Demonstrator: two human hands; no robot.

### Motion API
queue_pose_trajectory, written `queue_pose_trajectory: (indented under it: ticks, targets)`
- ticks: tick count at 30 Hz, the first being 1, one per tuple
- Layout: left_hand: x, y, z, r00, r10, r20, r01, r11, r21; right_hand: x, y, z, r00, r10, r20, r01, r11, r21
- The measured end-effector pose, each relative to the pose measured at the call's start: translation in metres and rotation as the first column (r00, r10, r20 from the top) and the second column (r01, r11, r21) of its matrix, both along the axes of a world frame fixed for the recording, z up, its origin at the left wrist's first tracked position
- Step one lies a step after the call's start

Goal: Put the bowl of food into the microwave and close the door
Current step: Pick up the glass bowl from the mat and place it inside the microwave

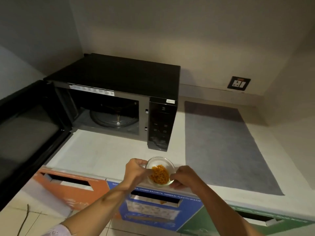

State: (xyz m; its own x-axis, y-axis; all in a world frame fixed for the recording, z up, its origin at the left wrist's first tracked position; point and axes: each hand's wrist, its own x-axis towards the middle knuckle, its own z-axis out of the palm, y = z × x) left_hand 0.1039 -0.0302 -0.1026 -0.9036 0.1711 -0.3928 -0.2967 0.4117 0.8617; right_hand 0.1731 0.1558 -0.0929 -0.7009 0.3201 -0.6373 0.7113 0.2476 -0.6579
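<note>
A small clear glass bowl (163,163) holding orange food is held over the front edge of the white counter. My left hand (135,172) grips its left rim and my right hand (183,176) grips its right rim. The black microwave (119,74) stands at the back left of the counter, beyond the bowl. Its door (29,133) is swung wide open to the left. Inside, the glass turntable (114,120) lies bare.
A grey mat (221,147) covers the counter to the right of the microwave. A wall socket (238,83) sits at the back right. Below the counter edge are orange (73,189), blue (153,213) and green (238,223) waste bins with slots.
</note>
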Motion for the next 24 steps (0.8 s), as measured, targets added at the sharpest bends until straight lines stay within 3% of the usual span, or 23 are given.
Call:
queue_pose_trajectory:
  ticks: [5,12,19,24]
  targets:
    - [-0.024,-0.055,0.016,0.99,0.138,0.011,-0.138,0.99,-0.02,-0.031,-0.059,0.007,0.987,0.119,-0.104,-0.101,0.981,0.167]
    - [-0.087,-0.11,0.053,0.97,0.227,-0.083,-0.229,0.973,-0.011,-0.088,-0.129,0.022,0.918,-0.056,-0.392,0.064,0.998,0.007]
    - [-0.156,-0.13,0.082,0.962,0.225,-0.154,-0.229,0.973,-0.009,-0.15,-0.169,0.048,0.831,-0.25,-0.498,0.225,0.968,-0.111]
    - [-0.197,-0.13,0.082,0.96,0.187,-0.206,-0.205,0.977,-0.067,-0.193,-0.179,0.05,0.792,-0.26,-0.552,0.283,0.958,-0.045]
